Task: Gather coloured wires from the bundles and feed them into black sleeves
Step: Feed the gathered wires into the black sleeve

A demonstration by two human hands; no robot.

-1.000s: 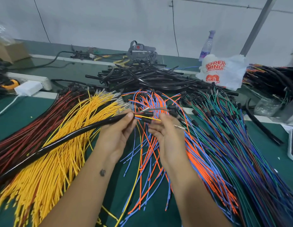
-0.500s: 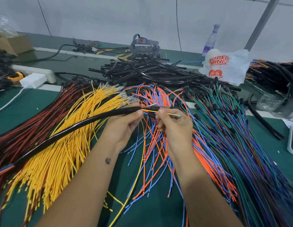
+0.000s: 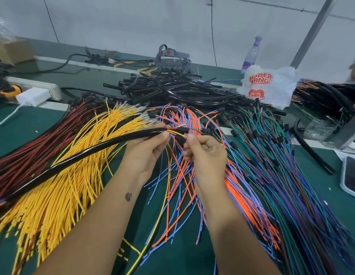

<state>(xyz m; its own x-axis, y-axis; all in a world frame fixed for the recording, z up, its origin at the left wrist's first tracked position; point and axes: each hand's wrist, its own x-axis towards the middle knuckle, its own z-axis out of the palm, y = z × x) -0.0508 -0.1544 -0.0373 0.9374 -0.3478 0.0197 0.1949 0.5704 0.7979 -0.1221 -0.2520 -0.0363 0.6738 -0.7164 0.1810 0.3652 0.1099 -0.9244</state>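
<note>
Two hands meet over the green tabletop (image 3: 19, 128), and I read this as the feeding step. My left hand (image 3: 145, 149) pinches the mouth of the black sleeve (image 3: 77, 157), which trails off left across the yellow wires (image 3: 59, 195). My right hand (image 3: 207, 153) pinches a few coloured wires (image 3: 177, 133) just at that opening. Next I would need to line the tips up and push them in together. Farther right lie orange and blue wires (image 3: 238, 193), a pile of spare black sleeves (image 3: 172, 86) behind, and a white wall beyond.
</note>
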